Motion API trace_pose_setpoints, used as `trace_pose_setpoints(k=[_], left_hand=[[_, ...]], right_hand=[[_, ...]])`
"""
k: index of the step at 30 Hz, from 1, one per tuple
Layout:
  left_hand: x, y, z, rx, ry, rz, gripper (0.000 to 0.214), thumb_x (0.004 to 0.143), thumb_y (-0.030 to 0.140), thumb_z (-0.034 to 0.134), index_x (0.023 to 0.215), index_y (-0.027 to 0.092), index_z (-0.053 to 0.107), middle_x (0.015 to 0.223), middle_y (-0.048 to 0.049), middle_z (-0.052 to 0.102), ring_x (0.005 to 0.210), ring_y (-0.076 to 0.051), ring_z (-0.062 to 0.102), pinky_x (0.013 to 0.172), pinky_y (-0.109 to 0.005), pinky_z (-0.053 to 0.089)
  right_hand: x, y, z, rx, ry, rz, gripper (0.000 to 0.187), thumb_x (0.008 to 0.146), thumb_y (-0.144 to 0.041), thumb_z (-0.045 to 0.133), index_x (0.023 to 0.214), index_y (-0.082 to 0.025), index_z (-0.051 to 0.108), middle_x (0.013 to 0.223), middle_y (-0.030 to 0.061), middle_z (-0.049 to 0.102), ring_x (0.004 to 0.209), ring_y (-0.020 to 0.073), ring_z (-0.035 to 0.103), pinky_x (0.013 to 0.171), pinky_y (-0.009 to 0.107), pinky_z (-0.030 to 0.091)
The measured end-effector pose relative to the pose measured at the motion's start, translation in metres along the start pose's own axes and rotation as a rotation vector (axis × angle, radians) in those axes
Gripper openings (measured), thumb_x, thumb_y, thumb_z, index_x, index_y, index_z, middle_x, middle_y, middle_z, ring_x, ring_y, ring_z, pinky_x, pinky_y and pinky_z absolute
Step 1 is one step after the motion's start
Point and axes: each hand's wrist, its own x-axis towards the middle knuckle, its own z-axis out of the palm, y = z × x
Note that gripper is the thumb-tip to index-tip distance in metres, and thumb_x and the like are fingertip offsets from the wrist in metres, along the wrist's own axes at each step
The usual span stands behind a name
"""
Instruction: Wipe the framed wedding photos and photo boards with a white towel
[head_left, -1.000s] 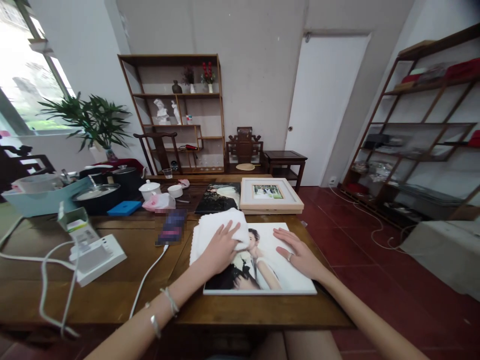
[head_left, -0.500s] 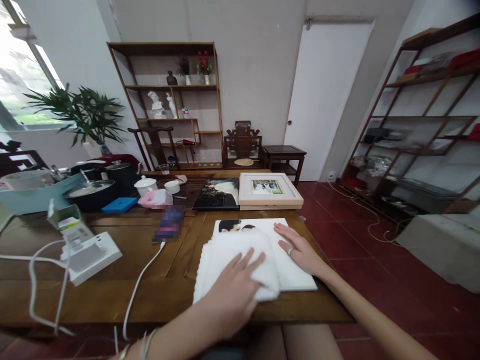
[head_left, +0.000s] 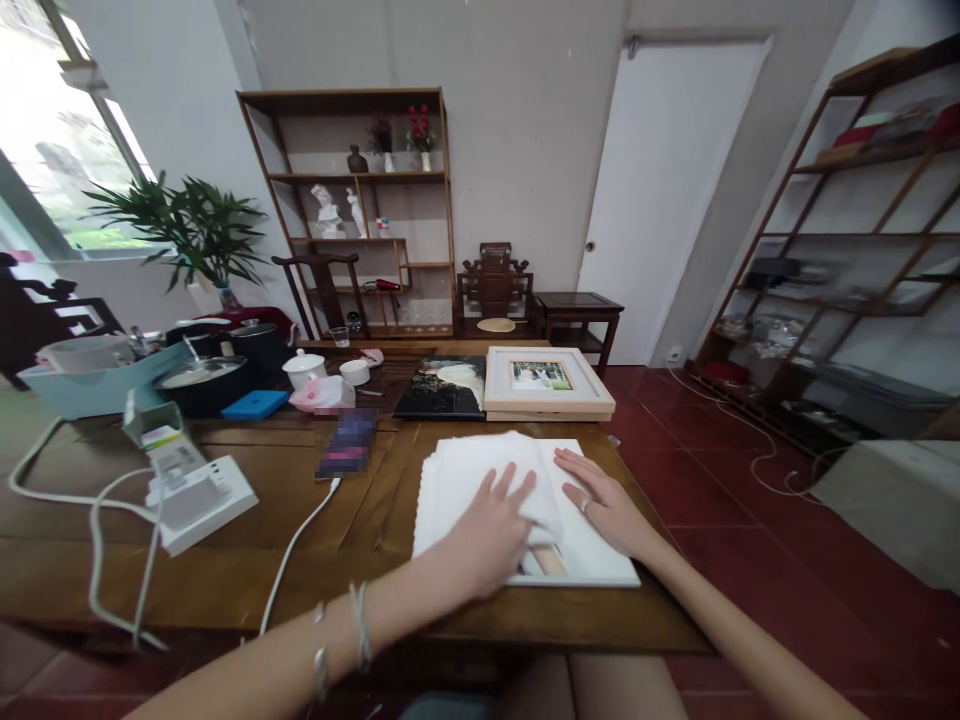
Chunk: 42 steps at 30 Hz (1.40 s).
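A large photo print (head_left: 592,565) lies flat near the front edge of the wooden table (head_left: 225,580). A white cloth (head_left: 472,475) covers most of its left and middle. My left hand (head_left: 487,530) presses flat on the cloth, fingers spread. My right hand (head_left: 604,500), wearing a ring, rests flat with fingers stretched out on the print's right side, touching the cloth's edge.
Behind the print lie a pale wooden picture frame (head_left: 547,385) and a dark photo (head_left: 442,388). A phone (head_left: 345,450) with a white cable, a white power strip (head_left: 199,490), pots, cups and a blue tub (head_left: 90,385) crowd the left. Shelves stand at the back and right.
My left hand slid the cloth from the print's far end down toward me, then back up over the middle. My right hand stayed flat on the print's right side.
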Motion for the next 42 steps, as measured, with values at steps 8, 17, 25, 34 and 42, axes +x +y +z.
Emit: trace_pose_setpoints(k=[8, 17, 25, 34, 42], left_hand=[[-0.038, 0.039, 0.0, -0.061, 0.039, 0.164, 0.024, 0.082, 0.027, 0.051, 0.095, 0.015, 0.068, 0.147, -0.012, 0.023, 0.133, -0.038, 0.017, 0.106, -0.053, 0.02], [0.023, -0.046, -0.004, -0.135, 0.047, -0.038, 0.027, 0.087, 0.024, 0.048, 0.109, 0.026, 0.063, 0.144, -0.0062, 0.031, 0.134, -0.028, 0.023, 0.106, -0.049, 0.023], [-0.011, 0.007, 0.001, -0.187, 0.041, -0.033, 0.024, 0.082, 0.018, 0.05, 0.098, 0.023, 0.068, 0.145, -0.006, 0.029, 0.135, -0.031, 0.016, 0.107, -0.053, 0.017], [-0.02, 0.038, 0.001, -0.184, 0.03, 0.083, 0.025, 0.082, 0.026, 0.05, 0.099, 0.018, 0.066, 0.146, -0.0078, 0.027, 0.135, -0.034, 0.016, 0.107, -0.052, 0.019], [0.074, -0.012, 0.002, -0.084, 0.051, -0.044, 0.03, 0.086, 0.024, 0.045, 0.11, 0.02, 0.062, 0.143, -0.0084, 0.033, 0.132, -0.032, 0.023, 0.105, -0.051, 0.023]], right_hand=[[0.0, -0.002, -0.001, -0.01, -0.012, 0.011, 0.036, 0.088, -0.028, 0.044, 0.121, -0.025, 0.057, 0.134, 0.0071, 0.051, 0.127, 0.0228, 0.042, 0.108, 0.05, 0.028], [0.001, 0.003, 0.0, -0.006, -0.003, -0.04, 0.036, 0.086, -0.028, 0.046, 0.12, -0.025, 0.058, 0.131, 0.0073, 0.054, 0.127, 0.0229, 0.042, 0.107, 0.05, 0.03], [0.001, -0.002, -0.001, -0.017, -0.002, -0.015, 0.038, 0.084, -0.024, 0.046, 0.119, -0.023, 0.059, 0.131, 0.0082, 0.054, 0.126, 0.0245, 0.043, 0.107, 0.05, 0.031], [0.002, -0.002, -0.002, 0.069, -0.006, 0.019, 0.038, 0.084, -0.027, 0.044, 0.118, -0.024, 0.06, 0.131, 0.0069, 0.053, 0.126, 0.0245, 0.043, 0.108, 0.049, 0.028], [0.003, 0.011, -0.004, 0.379, 0.199, 0.214, 0.051, 0.087, -0.055, 0.037, 0.129, -0.028, 0.049, 0.14, 0.0029, 0.045, 0.13, 0.023, 0.037, 0.11, 0.044, 0.023]])
